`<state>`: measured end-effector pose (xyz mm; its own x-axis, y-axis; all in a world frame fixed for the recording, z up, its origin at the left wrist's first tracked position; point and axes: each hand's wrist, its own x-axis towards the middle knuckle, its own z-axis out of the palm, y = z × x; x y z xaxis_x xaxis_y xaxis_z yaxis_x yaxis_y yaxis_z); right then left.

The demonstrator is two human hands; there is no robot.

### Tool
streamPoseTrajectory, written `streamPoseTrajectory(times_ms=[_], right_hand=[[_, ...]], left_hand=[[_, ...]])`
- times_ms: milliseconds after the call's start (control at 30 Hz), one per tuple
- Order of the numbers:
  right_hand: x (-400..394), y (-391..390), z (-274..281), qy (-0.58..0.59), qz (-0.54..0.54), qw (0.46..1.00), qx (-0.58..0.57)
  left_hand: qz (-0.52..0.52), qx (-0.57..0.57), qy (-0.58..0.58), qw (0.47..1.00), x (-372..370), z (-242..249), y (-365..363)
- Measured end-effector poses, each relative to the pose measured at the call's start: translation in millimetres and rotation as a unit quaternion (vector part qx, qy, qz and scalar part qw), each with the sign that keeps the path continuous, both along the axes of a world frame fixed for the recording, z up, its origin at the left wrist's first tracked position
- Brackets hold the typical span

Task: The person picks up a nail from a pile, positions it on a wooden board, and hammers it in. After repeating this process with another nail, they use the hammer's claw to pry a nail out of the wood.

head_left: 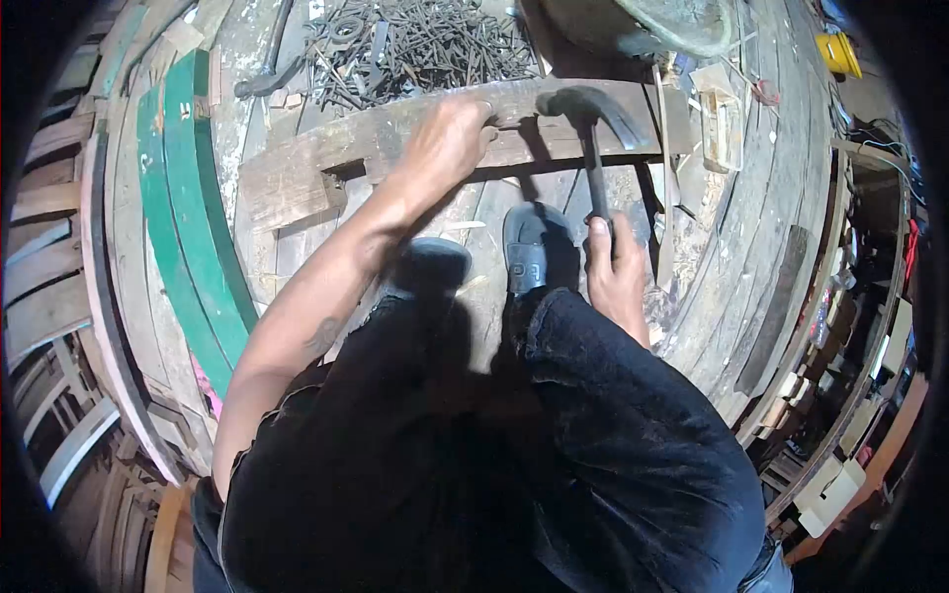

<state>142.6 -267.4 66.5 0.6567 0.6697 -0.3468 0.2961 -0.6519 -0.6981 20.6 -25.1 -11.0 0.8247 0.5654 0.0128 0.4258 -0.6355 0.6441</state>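
Seen from above, a person crouches on a floor of worn planks (751,198), dark trousers filling the lower half of the view and two dark shoes planted just below a thick, weathered wooden beam (395,148) that lies crosswise in front of them. The left hand (447,148) is spread and pressed down on the middle of the beam, fingers curled over its far edge, which looks like a way of pinning the wood so it cannot shift. The right hand (615,272) is closed tight around the handle of a claw hammer (593,128), gripping low on the shaft; the hammer's curved head rests against the top of the beam just right of the left hand, handle pointing back toward the person. Whether a nail sits under the head cannot be made out. Beyond the beam lies a heap of dark, rusty nails (415,44), close enough to reach without standing. Green-painted boards (183,198) curve along the left, and small wood offcuts (722,119) are scattered at the right end of the beam. Shelves of clutter line the far right edge.
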Motion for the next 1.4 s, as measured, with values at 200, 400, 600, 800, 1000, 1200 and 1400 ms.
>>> streamPoseTrajectory(times_ms=[200, 400, 600, 800, 1000, 1200, 1400], right_hand=[[-6.4, -5.9, -12.2, -0.044, 0.046, 0.996, -0.055], [-0.7, -1.2, 12.8, -0.034, 0.025, 0.999, 0.001], [2.6, -8.5, 4.3, -0.053, 0.018, 0.988, 0.144], [-7.6, -8.5, -23.0, -0.057, 0.085, 0.994, -0.048], [-7.5, -10.5, -19.2, -0.067, 0.070, 0.995, 0.023], [3.1, -3.6, -2.8, -0.034, 0.001, 0.998, 0.060], [8.6, 0.1, -1.2, -0.042, 0.005, 0.996, 0.082]], left_hand=[[-0.001, -0.024, 0.025, 0.999, 4.5, 7.5, 2.6], [0.003, -0.041, 0.029, 0.999, 10.2, 6.2, 9.6], [0.002, -0.050, 0.123, 0.991, 13.2, 24.8, 9.6], [-0.017, -0.079, 0.060, 0.995, 8.6, 9.5, 10.0], [-0.021, 0.021, -0.003, 1.000, 0.6, -12.7, 3.6], [-0.020, 0.090, -0.015, 0.996, -4.5, -29.3, -8.1], [0.032, 0.082, -0.074, 0.993, -4.6, -14.7, -12.9]])
